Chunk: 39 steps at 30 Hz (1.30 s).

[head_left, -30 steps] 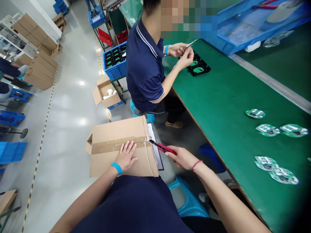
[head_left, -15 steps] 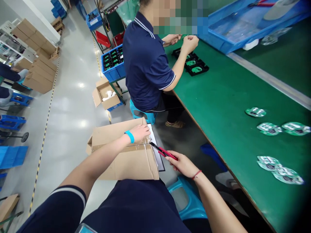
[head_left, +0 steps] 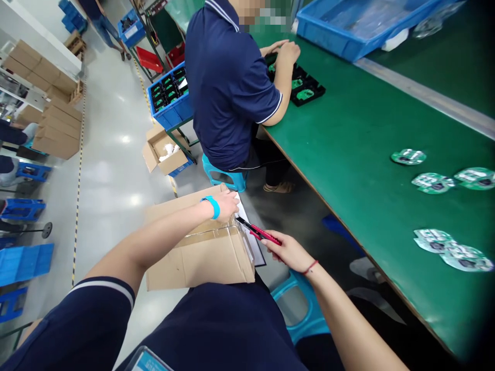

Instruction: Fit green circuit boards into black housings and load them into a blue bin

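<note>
A brown cardboard box [head_left: 204,260] with clear tape along its seam rests in front of my body. My left hand [head_left: 227,205], a blue band at the wrist, grips the box's far right edge with bent fingers. In my right hand [head_left: 288,251] is a red utility knife [head_left: 260,232], its dark tip pointing left at the taped end of the box, just below my left fingers. Whether the blade touches the tape, I cannot tell. A white sheet on a dark-edged board [head_left: 258,251] shows partly from behind the box.
On the right, a green worktable [head_left: 348,170] carries several round circuit boards [head_left: 433,183]. A seated co-worker [head_left: 232,87] handles a black tray [head_left: 309,93] there. Near my right arm is a blue stool [head_left: 305,304]. An opened carton [head_left: 164,149] and blue crate [head_left: 170,113] stand beyond.
The box has tilted slightly and its left flap no longer shows. Both hands stay by its taped end, the knife tip slightly higher in view. The co-worker's hands have lowered to the black tray.
</note>
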Available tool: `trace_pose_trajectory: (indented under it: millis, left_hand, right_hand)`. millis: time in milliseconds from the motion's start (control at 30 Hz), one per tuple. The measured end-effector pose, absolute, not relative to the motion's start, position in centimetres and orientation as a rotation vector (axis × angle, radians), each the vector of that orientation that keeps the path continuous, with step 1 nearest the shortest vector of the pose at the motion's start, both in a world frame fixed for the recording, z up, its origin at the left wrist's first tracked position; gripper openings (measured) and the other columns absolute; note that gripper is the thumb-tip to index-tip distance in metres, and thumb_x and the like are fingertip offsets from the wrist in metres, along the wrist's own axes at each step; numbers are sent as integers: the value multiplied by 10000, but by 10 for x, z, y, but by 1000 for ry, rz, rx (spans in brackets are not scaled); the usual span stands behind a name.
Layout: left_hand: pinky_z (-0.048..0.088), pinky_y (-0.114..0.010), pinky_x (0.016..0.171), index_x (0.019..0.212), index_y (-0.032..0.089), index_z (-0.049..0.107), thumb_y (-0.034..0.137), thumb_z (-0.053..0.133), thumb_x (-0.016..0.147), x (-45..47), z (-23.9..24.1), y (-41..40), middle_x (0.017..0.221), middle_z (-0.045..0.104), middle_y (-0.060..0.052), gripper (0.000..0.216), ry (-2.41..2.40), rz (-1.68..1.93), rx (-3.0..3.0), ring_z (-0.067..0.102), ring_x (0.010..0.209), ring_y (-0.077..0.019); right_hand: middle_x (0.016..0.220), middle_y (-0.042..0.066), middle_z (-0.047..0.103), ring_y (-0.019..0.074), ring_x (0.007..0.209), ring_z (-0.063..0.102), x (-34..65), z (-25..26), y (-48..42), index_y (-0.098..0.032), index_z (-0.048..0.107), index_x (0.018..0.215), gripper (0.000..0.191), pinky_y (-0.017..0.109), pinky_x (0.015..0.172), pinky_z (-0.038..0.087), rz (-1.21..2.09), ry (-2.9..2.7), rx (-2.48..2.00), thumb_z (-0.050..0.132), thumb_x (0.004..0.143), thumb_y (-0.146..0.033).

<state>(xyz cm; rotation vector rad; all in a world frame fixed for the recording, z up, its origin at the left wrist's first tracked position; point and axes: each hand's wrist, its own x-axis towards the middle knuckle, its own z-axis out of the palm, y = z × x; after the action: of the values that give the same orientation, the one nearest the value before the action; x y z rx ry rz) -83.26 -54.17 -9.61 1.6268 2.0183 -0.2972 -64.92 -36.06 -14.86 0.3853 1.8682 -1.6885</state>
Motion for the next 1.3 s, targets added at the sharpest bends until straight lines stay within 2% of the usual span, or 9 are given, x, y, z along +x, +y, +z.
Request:
trace_pose_trajectory:
  millis: [167,300,500,600,700,833,967,1067,1300]
  left_hand:
    - [285,-376,786,750,154,652,119,579,685,-834,-90,-545,794,637,-90,104,1983,-226,1594,427,944,-263]
    - [278,-375,782,720,156,622,73,560,680,-838,-87,-548,787,637,-73,111,1977,-173,1569,426,883,-237]
    - [290,-368,792,718,169,609,76,544,676,-838,-86,-555,725,619,-57,121,1997,-146,1568,427,863,-227]
    - [311,-345,764,751,177,619,78,541,686,-839,-87,-556,799,639,-54,142,1987,-163,1546,446,877,-228]
    - [335,-339,783,821,195,658,109,541,711,-840,-88,-556,890,656,-56,183,1965,-174,1514,471,922,-234]
    - [353,-318,874,839,211,691,136,550,717,-840,-88,-553,976,665,-46,201,1970,-182,1422,499,976,-217]
    - [351,-306,939,828,216,686,130,565,690,-837,-85,-548,890,687,-32,203,1985,-215,1300,530,975,-204]
    - [413,-310,850,954,212,661,153,527,731,-835,-80,-548,983,682,-53,266,1979,-254,1220,561,972,-219]
    - [439,-293,769,997,185,617,124,476,765,-831,-75,-552,1104,644,-75,279,1961,-187,1197,590,976,-214]
  right_hand:
    - [544,-55,459,81,419,432,-678,-146,-366,-173,617,1088,496,209,394,357,-1592,1860,278,580,754,-536]
    - [485,-72,427,70,368,395,-684,-142,-355,-197,619,1111,523,197,357,330,-1480,1829,238,599,734,-558]
    - [493,-40,490,62,344,393,-639,-133,-333,-182,694,972,466,195,341,285,-1207,1552,80,672,671,-537]
    - [518,-43,492,73,361,400,-629,-134,-328,-164,631,1116,565,205,357,302,-1384,1700,248,579,741,-583]
    - [622,-3,596,118,468,515,-635,-129,-327,-179,594,1170,535,236,443,396,-1404,2078,227,487,819,-569]
    - [997,66,688,192,828,642,-646,-114,-335,-217,632,1114,377,287,694,475,-1024,2705,-216,441,882,-446]
    - [885,69,681,161,745,625,-662,-101,-351,-196,638,1115,360,256,620,405,-576,2975,-650,387,927,-373]
    - [750,55,642,140,661,575,-683,-95,-366,-191,655,1063,348,259,563,316,-335,2986,-870,375,941,-357]
    - [720,28,611,122,612,533,-720,-69,-381,-206,648,969,276,278,518,166,-132,2803,-1021,408,929,-337]
